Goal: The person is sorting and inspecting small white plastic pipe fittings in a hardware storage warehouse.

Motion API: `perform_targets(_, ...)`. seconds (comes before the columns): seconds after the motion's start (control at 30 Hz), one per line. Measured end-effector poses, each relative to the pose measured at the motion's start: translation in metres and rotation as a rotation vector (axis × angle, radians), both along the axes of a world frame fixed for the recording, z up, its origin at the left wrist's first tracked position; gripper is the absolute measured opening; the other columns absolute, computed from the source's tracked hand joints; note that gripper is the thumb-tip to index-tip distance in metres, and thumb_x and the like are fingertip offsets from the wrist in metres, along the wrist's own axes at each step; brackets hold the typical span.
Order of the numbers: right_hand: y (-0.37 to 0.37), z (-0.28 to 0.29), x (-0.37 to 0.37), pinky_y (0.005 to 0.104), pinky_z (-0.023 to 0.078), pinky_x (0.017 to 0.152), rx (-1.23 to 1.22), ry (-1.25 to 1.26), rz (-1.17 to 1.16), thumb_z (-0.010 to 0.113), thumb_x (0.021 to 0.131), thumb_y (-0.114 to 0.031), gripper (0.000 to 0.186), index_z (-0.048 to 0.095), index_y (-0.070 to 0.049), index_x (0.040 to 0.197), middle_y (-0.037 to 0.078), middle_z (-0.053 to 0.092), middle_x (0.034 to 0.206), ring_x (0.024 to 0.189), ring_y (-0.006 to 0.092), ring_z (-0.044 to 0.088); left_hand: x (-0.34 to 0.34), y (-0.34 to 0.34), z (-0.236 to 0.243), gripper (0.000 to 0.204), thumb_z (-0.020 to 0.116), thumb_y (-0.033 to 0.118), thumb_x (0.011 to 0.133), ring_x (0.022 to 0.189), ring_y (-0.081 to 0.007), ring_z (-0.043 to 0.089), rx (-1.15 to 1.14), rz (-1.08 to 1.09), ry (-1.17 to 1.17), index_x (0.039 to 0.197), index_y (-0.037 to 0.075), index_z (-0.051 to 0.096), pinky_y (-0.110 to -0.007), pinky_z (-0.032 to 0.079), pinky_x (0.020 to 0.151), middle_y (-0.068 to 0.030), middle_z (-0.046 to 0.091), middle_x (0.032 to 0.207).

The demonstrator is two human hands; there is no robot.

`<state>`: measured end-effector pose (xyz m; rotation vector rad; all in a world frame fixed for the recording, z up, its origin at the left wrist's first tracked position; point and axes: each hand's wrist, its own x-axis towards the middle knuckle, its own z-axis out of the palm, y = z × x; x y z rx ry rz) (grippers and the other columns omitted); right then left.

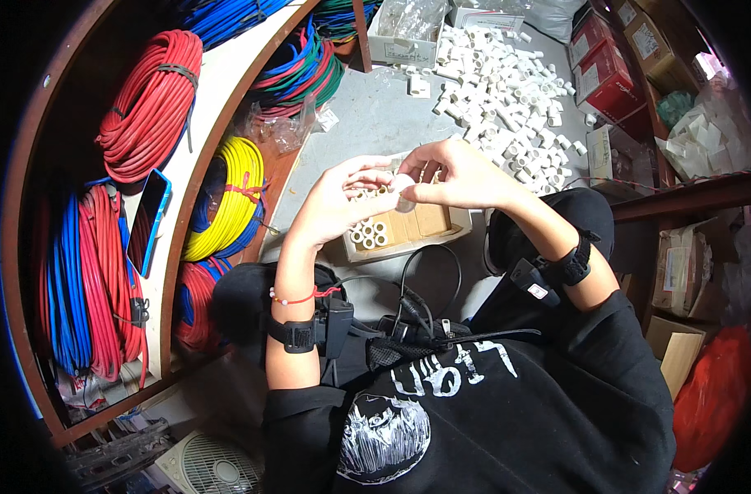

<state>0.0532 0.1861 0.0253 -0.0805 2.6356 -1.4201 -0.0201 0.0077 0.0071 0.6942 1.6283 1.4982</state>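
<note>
Both my hands meet over a cardboard box (431, 221) on the floor between my knees. My left hand (342, 198) has its fingers curled in around a small white pipe fitting (403, 183). On the other side of that piece, my right hand (458, 174) pinches it between thumb and fingers. Much of the fitting is covered by the fingers, so its exact shape is unclear. Under my left hand, several white pipe fittings (369, 234) stand on end in the box's left part. Bare cardboard shows on the right side of the box.
A large pile of loose white fittings (507, 99) spreads over the grey floor ahead. To the left, shelves hold red cable coils (149, 107), a yellow coil (235, 198) and a phone (150, 221). Red cartons (608, 74) stand at the right. A fan (215, 465) is at lower left.
</note>
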Motion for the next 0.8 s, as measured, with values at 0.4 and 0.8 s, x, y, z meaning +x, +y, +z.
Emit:
perform_targets(0.4,0.000,-0.012,-0.003,0.0247,0.044,0.059,-0.225,0.000,-0.085,0.062,0.065,-0.040,0.066,0.039,0.004,0.109,0.013,0.057,0.081,0.067,0.0157,0.056,-0.003,-0.002,0.000,0.048,0.059,0.011,0.069,0.086,-0.0110,0.048,0.068,0.177,-0.023,0.110,-0.004,0.039,-0.022,0.037,0.078,-0.0081,0.052,0.090)
perform_targets(0.8,-0.009,-0.011,-0.001,0.0217,0.043,0.057,-0.379,0.033,-0.232,0.064,0.065,-0.030,0.072,0.027,0.004,0.117,0.010,0.057,0.079,0.067,0.0115,0.054,-0.003,0.004,-0.005,0.044,0.061,0.011,0.069,0.095,-0.0134,0.045,0.187,0.294,-0.024,0.106,-0.003,0.043,-0.024,0.036,0.082,-0.0091,0.049,0.100)
